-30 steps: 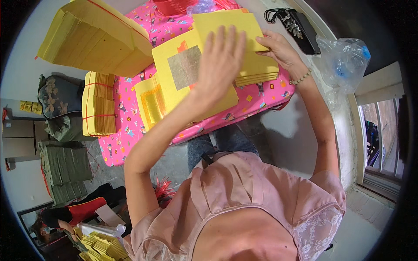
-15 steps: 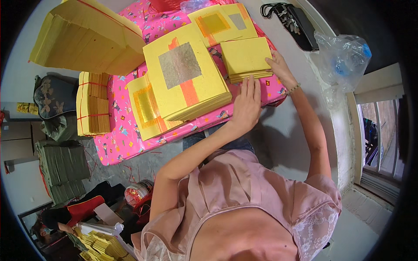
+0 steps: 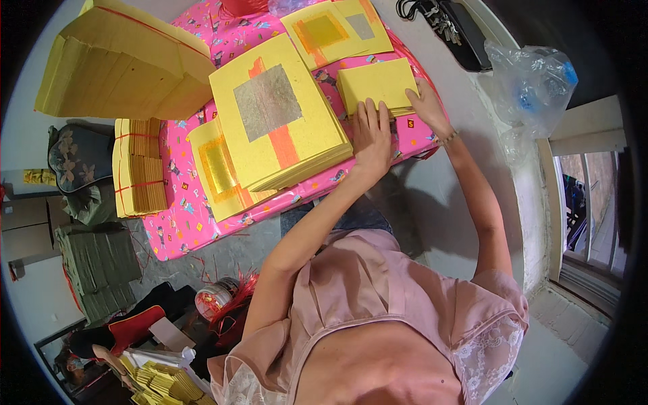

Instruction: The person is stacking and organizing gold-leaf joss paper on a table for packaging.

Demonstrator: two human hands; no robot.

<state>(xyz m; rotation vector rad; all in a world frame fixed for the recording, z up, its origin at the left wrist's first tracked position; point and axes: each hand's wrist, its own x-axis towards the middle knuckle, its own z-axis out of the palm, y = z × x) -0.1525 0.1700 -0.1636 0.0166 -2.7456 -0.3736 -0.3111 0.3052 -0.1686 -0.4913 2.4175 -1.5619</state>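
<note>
A small stack of folded yellow paper (image 3: 376,82) lies at the right end of a pink patterned tablecloth (image 3: 331,192). My left hand (image 3: 372,140) rests flat against its near edge, fingers stretched out and tips over the top sheet. At its right edge my right hand (image 3: 432,111) holds the corner, thumb on the near side and fingers along the far side, partly hidden. Just left of my left hand sits a thick stack of larger yellow sheets (image 3: 317,128), topped by a silver square (image 3: 267,101) and an orange stripe.
Yellow sheets with a gold square (image 3: 317,32) lie behind. A tall yellow bundle (image 3: 121,67) and red-tied bundles (image 3: 140,165) stand at left. A black pouch with keys (image 3: 452,34) and a clear plastic bag (image 3: 533,88) are at right. Another person's arm (image 3: 104,354) shows lower left.
My left hand has shifted left and away from me, its fingertips now over the small stack's near edge. My right hand stays at the right corner. The whole view has shifted slightly.
</note>
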